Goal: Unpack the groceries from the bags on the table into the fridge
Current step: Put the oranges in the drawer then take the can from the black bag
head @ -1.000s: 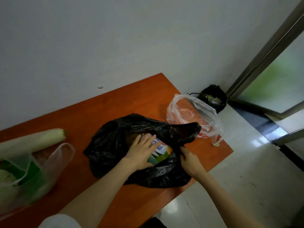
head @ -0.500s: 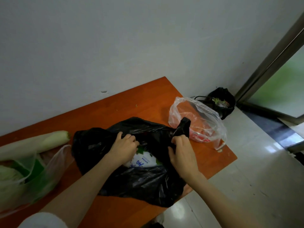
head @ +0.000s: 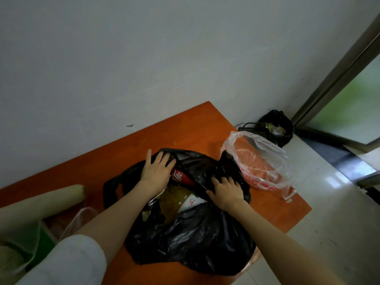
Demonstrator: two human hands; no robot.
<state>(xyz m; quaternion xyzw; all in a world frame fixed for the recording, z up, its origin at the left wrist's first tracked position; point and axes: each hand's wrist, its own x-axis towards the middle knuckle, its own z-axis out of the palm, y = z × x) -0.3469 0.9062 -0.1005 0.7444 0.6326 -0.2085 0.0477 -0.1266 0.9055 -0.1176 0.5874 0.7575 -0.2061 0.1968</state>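
1. Head view: black bag (head: 191, 239) overhangs the tabletop (head: 185, 128) edge at 6 o'clock; spreading it could spill groceries.
2. Left hand (head: 157, 171) lies flat, fingers open, on the red packet (head: 181, 176); right hand (head: 226, 191) pins plastic at 3 o'clock, clasping nothing; either may slip.

Both arms are reaching up from the bottom of the frame toward the centre. The left hand (head: 156, 171) is lying palm-down with fingers spread wide, sleeve bunched near the elbow at lower left. The right hand (head: 226, 191) is sitting flat too, fingers curled slightly, just right of centre.
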